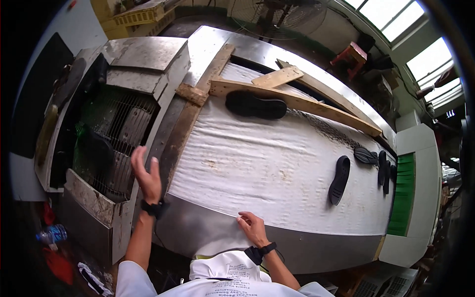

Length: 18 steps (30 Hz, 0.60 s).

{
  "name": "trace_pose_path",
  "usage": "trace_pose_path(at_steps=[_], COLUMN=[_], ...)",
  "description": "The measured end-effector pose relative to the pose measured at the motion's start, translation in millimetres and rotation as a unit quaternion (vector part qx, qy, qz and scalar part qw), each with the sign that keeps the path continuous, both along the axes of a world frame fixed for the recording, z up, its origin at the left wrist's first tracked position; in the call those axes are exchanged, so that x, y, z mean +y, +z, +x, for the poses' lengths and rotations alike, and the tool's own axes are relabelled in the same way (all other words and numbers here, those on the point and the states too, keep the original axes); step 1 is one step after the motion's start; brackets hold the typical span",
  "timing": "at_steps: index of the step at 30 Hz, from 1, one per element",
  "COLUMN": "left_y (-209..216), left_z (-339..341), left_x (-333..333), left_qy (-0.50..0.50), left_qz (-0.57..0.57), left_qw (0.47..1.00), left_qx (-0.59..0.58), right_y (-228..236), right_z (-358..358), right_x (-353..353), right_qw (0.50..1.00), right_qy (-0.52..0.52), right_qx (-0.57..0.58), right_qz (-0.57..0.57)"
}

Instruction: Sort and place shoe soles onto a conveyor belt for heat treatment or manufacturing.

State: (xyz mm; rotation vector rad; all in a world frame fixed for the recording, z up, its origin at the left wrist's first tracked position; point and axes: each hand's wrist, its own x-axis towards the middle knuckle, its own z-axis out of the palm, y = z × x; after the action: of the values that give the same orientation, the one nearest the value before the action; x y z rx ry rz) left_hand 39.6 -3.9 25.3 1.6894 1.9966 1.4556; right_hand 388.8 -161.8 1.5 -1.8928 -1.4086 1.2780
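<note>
My left hand [147, 174] is raised with fingers apart and nothing in it, beside the opening of the metal machine on the left. Inside that opening, a dark shoe sole [98, 149] lies in shadow on a wire mesh belt [129, 123]. My right hand [254, 228] is held over the near metal edge of the white cloth belt [247, 163]; its fingers are curled in, with nothing visible in them. Toward the far left of the cloth, a black shoe sole [256, 105] lies against a wooden board. Another black sole [339, 180] lies on the right part.
Several more dark soles [365, 156] sit near the green-curtained opening [402, 193] at the right end. A long wooden board [297, 103] crosses the cloth at a slant. Behind are a fan [277, 15] and a red stool [351, 58]. A plastic bottle [52, 233] is at lower left.
</note>
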Motion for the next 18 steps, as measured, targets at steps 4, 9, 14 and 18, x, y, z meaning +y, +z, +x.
trace_pose_path(at_steps=[4,9,14,18], left_y=[-14,-45,-64,-76], left_z=[114,184,191,179], left_x=[-47,-97,-108,-89], left_qy=[-0.166,-0.242,-0.231,-0.202], left_qz=[-0.131,-0.277,-0.348,-0.38], left_qw=[0.968,0.903,0.868,0.855], left_qx=[-0.131,-0.224,-0.268,-0.289], right_y=[-17,-28,-75,-90], right_z=[41,118,168,131], right_x=[101,278,404,448], right_qw=[0.998,0.981,0.96,0.971], right_qy=[-0.02,-0.057,-0.109,-0.103], right_qx=[0.024,-0.078,-0.158,-0.133], right_qz=[0.05,0.167,0.202,0.169])
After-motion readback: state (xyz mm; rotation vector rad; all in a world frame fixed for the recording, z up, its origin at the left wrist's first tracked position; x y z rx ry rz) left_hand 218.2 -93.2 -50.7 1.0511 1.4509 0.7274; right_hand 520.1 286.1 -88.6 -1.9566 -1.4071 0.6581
